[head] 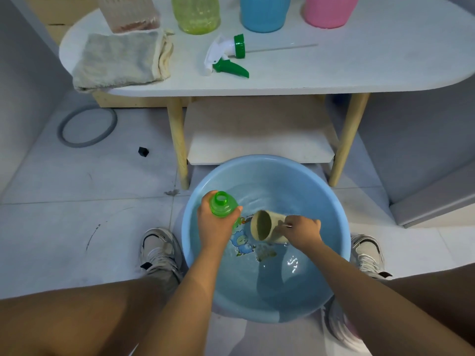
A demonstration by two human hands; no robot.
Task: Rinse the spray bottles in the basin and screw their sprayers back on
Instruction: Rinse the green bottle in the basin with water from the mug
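The left hand (214,222) grips the open green bottle (222,204) over the basin (334,201); just beside it the right hand (303,231) holds a tilted cup (267,226). Poured carelessly, water could miss the narrow mouth.

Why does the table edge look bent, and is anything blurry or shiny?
Head view: the wide-angle lens bows the table; glare glints on the water in the basin; the bottles at the top edge are cut off and a little soft.
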